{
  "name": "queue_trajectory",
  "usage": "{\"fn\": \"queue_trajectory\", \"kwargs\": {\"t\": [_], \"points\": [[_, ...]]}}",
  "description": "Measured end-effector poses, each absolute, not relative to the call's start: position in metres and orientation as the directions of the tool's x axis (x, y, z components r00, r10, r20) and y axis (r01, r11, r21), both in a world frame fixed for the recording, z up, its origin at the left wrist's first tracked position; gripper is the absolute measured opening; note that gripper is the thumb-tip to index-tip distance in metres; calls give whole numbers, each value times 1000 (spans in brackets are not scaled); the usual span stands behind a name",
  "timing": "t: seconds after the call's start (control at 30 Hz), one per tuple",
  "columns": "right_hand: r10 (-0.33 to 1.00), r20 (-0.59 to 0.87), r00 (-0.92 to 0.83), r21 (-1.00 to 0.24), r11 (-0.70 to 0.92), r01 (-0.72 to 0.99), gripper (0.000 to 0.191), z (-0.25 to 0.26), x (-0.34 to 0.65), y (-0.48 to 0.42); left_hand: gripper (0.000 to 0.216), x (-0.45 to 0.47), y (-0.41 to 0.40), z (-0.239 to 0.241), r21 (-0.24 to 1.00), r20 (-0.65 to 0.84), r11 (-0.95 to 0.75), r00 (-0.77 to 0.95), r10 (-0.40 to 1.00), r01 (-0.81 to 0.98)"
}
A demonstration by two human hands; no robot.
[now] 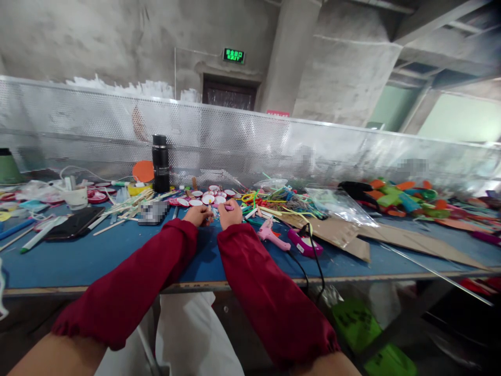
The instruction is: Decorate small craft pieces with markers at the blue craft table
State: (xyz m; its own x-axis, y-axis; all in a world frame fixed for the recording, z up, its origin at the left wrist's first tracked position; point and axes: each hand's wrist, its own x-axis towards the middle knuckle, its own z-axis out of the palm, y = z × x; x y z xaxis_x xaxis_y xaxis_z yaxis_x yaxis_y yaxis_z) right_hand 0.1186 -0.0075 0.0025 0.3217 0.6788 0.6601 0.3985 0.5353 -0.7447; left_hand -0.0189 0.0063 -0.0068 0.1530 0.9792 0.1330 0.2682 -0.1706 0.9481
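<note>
Near the middle of the blue table, my left hand (199, 215) has its fingers pinched together. A small pale, yellowish tip (210, 201) shows by its fingertips, too small to name. Close beside it, my right hand (230, 215) is closed around a slim pink-purple pen-like thing (228, 207). Dark red sleeves cover both forearms. Just beyond the hands lie several round white discs with red rims (208, 199). To the right of my right hand rests a pink glue gun (274, 236) with a black cord, next to a purple device (305, 243).
A black bottle (160, 164) stands at the back, left of the hands. Wooden sticks (129, 209), a dark tablet-like slab (74, 223) and a white cup (75, 197) are on the left. Coloured pipe cleaners (289, 201) and cardboard (332, 232) lie right. A perforated metal screen (242, 141) runs behind.
</note>
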Motion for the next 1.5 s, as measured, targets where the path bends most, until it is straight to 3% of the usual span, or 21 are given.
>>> {"fn": "queue_trajectory", "kwargs": {"t": [1.5], "points": [[655,675,340,-737,575,356,16,2,117,-7,24,-19,9,-9,956,145,-176,142,979,233]]}}
